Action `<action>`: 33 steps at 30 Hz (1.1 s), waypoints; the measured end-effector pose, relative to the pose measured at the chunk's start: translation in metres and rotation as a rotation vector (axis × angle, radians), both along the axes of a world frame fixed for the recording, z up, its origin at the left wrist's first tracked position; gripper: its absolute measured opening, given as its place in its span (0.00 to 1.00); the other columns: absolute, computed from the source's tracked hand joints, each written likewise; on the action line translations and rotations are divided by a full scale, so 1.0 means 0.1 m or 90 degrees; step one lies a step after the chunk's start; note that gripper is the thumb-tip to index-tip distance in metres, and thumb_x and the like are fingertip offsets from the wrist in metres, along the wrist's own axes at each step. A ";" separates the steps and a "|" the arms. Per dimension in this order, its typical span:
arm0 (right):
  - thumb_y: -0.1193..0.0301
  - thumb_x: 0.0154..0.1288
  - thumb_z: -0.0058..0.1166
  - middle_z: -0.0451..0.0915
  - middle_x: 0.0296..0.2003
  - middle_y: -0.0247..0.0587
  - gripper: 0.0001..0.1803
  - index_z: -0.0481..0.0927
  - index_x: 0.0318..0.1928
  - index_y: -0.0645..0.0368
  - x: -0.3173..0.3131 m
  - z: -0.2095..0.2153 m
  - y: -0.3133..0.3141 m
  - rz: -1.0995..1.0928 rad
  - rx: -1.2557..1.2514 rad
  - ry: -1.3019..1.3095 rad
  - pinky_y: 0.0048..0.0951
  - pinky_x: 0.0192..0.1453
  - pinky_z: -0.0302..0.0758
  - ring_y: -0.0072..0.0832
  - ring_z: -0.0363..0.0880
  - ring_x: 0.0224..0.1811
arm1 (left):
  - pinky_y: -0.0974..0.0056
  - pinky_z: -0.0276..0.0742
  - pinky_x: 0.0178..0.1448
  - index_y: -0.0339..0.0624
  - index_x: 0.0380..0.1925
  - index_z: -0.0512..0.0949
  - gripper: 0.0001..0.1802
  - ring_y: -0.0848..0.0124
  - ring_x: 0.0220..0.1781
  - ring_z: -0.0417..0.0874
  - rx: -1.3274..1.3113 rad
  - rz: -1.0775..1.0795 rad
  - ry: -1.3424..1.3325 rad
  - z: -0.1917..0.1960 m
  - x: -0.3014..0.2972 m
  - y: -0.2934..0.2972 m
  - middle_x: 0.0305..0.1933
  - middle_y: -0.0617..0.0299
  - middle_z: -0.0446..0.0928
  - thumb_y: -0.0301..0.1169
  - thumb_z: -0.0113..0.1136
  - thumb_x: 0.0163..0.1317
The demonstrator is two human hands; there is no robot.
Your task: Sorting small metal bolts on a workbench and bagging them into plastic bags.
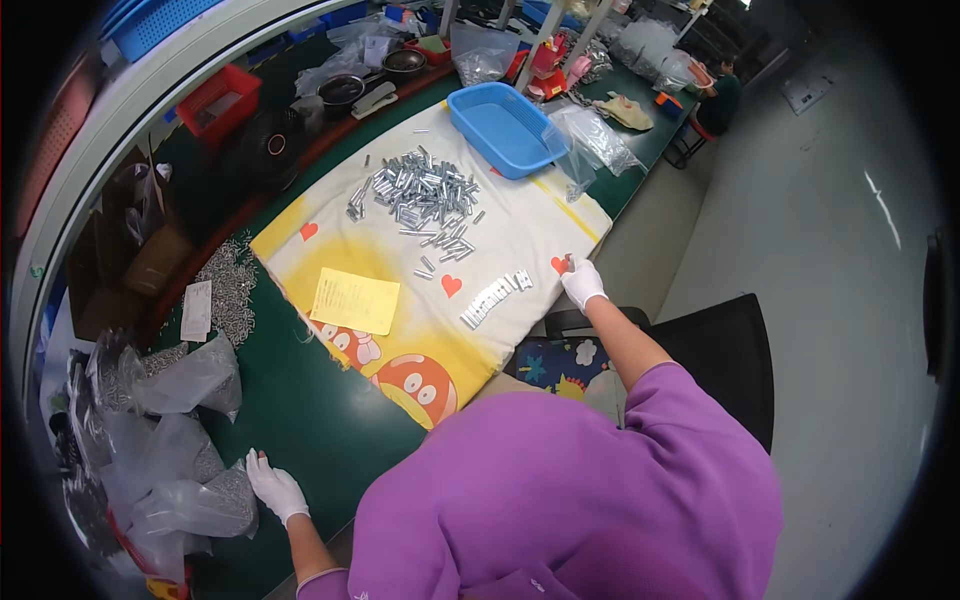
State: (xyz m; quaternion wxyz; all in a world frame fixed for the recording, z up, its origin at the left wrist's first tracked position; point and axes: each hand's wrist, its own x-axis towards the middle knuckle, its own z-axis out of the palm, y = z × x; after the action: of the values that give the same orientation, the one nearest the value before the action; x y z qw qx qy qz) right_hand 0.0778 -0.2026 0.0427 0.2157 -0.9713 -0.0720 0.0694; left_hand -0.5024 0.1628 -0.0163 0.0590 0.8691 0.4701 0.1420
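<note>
Cylinders of shiny metal lay in a loose heap on the pale, patterned cloth, with a few strays around it, and nearer the person we saw a curved row of them set side by side. The right hand, in a white glove, was at the cloth's right edge, near the end of that row, its fingers partly bent; something small and greyish showed at the fingertips, but we could not tell whether it was gripped. The left hand, gloved too, was over the green table, its fingers mostly straight and around nothing that we could see, just beside a clear bag of small metal parts; whether they touched, we could not tell. We noted a yellow sheet on the cloth, a blue basin at its far edge, and, left of the cloth, a spread of small metal pieces with a white slip on it. Farther off, we made out a co-worker in dark clothing, seated near the table.
</note>
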 end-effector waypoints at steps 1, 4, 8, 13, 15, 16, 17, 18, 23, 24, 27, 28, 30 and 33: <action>0.71 0.59 0.51 0.83 0.47 0.56 0.24 0.81 0.57 0.56 0.12 0.07 0.09 0.021 -0.047 -0.025 0.39 0.59 0.77 0.48 0.82 0.52 | 0.49 0.64 0.74 0.24 0.50 0.76 0.22 0.45 0.68 0.70 -0.005 0.018 0.007 0.03 0.00 -0.02 0.64 0.40 0.72 0.16 0.45 0.55; 0.74 0.57 0.50 0.78 0.54 0.59 0.27 0.78 0.60 0.55 0.71 0.14 0.15 0.075 -0.130 -0.032 0.42 0.64 0.73 0.51 0.79 0.56 | 0.50 0.65 0.73 0.24 0.51 0.76 0.22 0.45 0.67 0.71 0.011 0.067 0.010 0.02 0.00 -0.05 0.64 0.39 0.72 0.16 0.45 0.57; 0.77 0.57 0.50 0.79 0.51 0.58 0.24 0.78 0.56 0.59 1.52 -0.25 -0.01 0.226 -0.205 -0.128 0.46 0.58 0.75 0.55 0.79 0.50 | 0.52 0.67 0.72 0.25 0.52 0.77 0.21 0.47 0.65 0.73 0.027 0.150 0.052 -0.07 0.09 -0.14 0.64 0.40 0.73 0.16 0.44 0.60; 0.74 0.62 0.52 0.78 0.45 0.56 0.16 0.76 0.51 0.59 1.63 -0.39 -0.14 0.350 -0.133 -0.267 0.48 0.54 0.74 0.54 0.77 0.48 | 0.55 0.65 0.73 0.27 0.57 0.76 0.22 0.51 0.67 0.73 0.037 0.270 0.082 -0.25 -0.13 -0.23 0.65 0.43 0.73 0.19 0.43 0.64; 0.71 0.63 0.54 0.78 0.46 0.55 0.16 0.76 0.51 0.60 1.68 -0.34 -0.19 0.383 -0.098 -0.191 0.47 0.57 0.73 0.53 0.76 0.50 | 0.57 0.65 0.73 0.28 0.58 0.75 0.22 0.53 0.68 0.73 0.034 0.298 0.088 -0.32 -0.26 -0.21 0.66 0.45 0.73 0.21 0.43 0.65; 0.71 0.63 0.54 0.78 0.46 0.55 0.16 0.76 0.51 0.60 1.73 -0.36 -0.24 0.385 -0.099 -0.198 0.47 0.57 0.73 0.53 0.76 0.50 | 0.58 0.65 0.74 0.28 0.58 0.75 0.22 0.54 0.68 0.73 0.036 0.312 0.074 -0.39 -0.37 -0.17 0.66 0.46 0.73 0.22 0.42 0.66; 0.71 0.63 0.55 0.78 0.45 0.54 0.15 0.76 0.50 0.60 1.76 -0.41 -0.29 0.405 -0.047 -0.222 0.46 0.56 0.73 0.52 0.76 0.50 | 0.59 0.64 0.74 0.29 0.60 0.74 0.23 0.54 0.69 0.72 0.019 0.343 0.082 -0.43 -0.43 -0.16 0.66 0.47 0.73 0.23 0.41 0.67; 0.71 0.63 0.57 0.78 0.44 0.53 0.15 0.76 0.49 0.60 1.78 -0.45 -0.33 0.422 0.007 -0.245 0.45 0.56 0.73 0.51 0.76 0.49 | 0.60 0.63 0.74 0.29 0.61 0.73 0.23 0.54 0.69 0.73 0.033 0.341 0.058 -0.52 -0.53 -0.13 0.66 0.46 0.73 0.24 0.43 0.68; 0.77 0.60 0.57 0.79 0.40 0.45 0.07 0.80 0.40 0.60 1.90 -0.64 -0.40 0.476 0.244 -0.241 0.35 0.49 0.76 0.39 0.78 0.45 | 0.64 0.60 0.75 0.33 0.67 0.67 0.25 0.55 0.72 0.69 -0.013 0.410 0.095 -0.66 -1.00 -0.12 0.71 0.47 0.69 0.32 0.40 0.75; 0.78 0.60 0.57 0.78 0.39 0.43 0.07 0.80 0.40 0.60 1.92 -0.72 -0.40 0.516 0.295 -0.296 0.34 0.49 0.76 0.38 0.78 0.44 | 0.64 0.60 0.75 0.33 0.68 0.67 0.25 0.55 0.72 0.69 -0.028 0.436 0.102 -0.60 -1.03 -0.20 0.71 0.47 0.68 0.34 0.40 0.76; 0.80 0.63 0.55 0.78 0.38 0.39 0.06 0.81 0.40 0.60 1.88 -0.76 -0.61 0.428 0.493 -0.240 0.28 0.47 0.76 0.31 0.78 0.41 | 0.63 0.58 0.77 0.29 0.67 0.65 0.27 0.54 0.74 0.67 -0.026 0.419 0.160 -0.75 -0.63 -0.49 0.71 0.43 0.67 0.37 0.41 0.76; 0.79 0.63 0.56 0.79 0.39 0.39 0.05 0.82 0.39 0.59 1.86 -0.70 -0.71 0.438 0.478 -0.220 0.30 0.48 0.77 0.32 0.79 0.42 | 0.62 0.57 0.77 0.26 0.66 0.66 0.27 0.53 0.74 0.65 -0.020 0.418 0.114 -0.86 -0.39 -0.58 0.72 0.41 0.66 0.37 0.40 0.77; 0.79 0.60 0.57 0.79 0.39 0.41 0.07 0.82 0.39 0.59 1.99 -0.63 -0.76 0.527 0.509 -0.180 0.31 0.49 0.77 0.35 0.80 0.43 | 0.61 0.57 0.78 0.25 0.65 0.66 0.28 0.51 0.74 0.65 0.016 0.412 0.125 -0.76 -0.31 -0.78 0.72 0.40 0.65 0.38 0.40 0.77; 0.79 0.54 0.59 0.81 0.40 0.44 0.10 0.82 0.39 0.57 2.61 -0.43 -0.68 0.519 0.502 -0.470 0.37 0.51 0.78 0.43 0.81 0.44 | 0.59 0.57 0.77 0.25 0.64 0.68 0.28 0.49 0.74 0.65 0.045 0.376 0.086 -0.62 0.01 -0.94 0.70 0.38 0.67 0.39 0.39 0.77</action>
State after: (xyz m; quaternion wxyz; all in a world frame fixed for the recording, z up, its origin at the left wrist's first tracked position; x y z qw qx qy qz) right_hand 0.3388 -0.2710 -0.0006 0.4721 -0.6750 -0.5216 -0.2224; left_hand -0.5014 0.0685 -0.0783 -0.0465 0.7039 0.6999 0.1116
